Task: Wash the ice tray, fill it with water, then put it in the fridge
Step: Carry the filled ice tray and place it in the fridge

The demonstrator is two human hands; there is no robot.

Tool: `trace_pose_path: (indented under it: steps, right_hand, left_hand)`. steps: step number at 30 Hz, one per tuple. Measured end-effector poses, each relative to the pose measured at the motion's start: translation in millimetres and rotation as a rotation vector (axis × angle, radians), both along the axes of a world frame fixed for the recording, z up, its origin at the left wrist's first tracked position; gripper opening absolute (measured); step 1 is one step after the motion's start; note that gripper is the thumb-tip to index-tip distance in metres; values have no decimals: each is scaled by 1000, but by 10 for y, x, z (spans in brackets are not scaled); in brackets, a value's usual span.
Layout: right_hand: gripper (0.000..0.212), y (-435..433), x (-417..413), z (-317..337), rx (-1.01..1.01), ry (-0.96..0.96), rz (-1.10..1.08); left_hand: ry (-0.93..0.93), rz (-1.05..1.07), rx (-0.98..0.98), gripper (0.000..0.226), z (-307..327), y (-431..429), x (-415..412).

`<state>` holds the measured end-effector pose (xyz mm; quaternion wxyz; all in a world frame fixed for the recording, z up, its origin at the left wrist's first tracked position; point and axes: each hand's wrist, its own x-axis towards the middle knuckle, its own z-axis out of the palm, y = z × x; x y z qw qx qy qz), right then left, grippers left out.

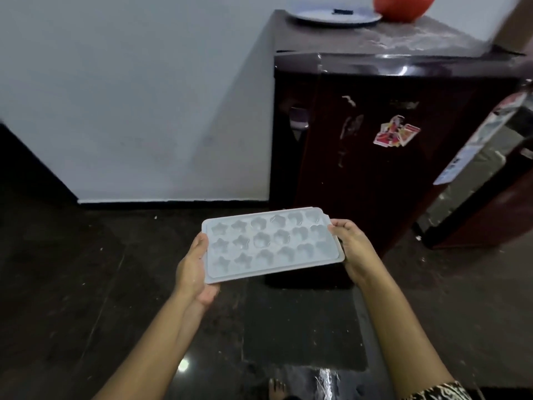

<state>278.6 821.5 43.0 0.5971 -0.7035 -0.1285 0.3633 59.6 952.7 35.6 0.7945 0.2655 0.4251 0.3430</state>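
Observation:
A pale blue ice tray (271,245) with several star- and heart-shaped moulds is held level in front of me, above the dark floor. My left hand (192,269) grips its left short edge, thumb on top and fingers underneath. My right hand (355,252) grips the right short edge in the same way. Just beyond the tray stands a dark maroon fridge (389,151) with its door closed and stickers (396,135) on the front. Whether water is in the moulds I cannot tell.
A blue-white plate (337,15) and a red bowl (403,5) sit on the fridge top. A white wall (129,96) runs to the left. A dark mat (302,327) lies on the floor before the fridge. A door edge (487,145) stands at right.

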Motion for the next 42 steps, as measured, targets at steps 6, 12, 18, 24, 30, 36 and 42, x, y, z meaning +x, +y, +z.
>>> trace_pose_path:
  steps: [6,12,18,24,30,36,42]
  right_hand:
    - [17,733,364,30,-28,-184,75]
    - [53,1420,517,239,39,-330,125]
    - [71,1698,505,288,44,-289,90]
    - [79,1499,322,265,16,-291,-25]
    - [65,948,-142,209,6,-444,-202]
    - [65,642,-887,487,320,-988,-416]
    - [66,1090,-980,678,348,-511,86]
  left_hand:
    - [-22,154,-27,28,-15,203,23]
    - [-31,250,-32,29,-79,335,-9]
    - [-35,291,-27,29,-111,398,-107]
    - [-45,311,-40,28,-87,399,-307]
    - [-55,292,-39,29,-38,451,-605]
    - [-48,241,-27,27,-13,550,-857]
    - [-49,209,-41,26,33,570,-981]
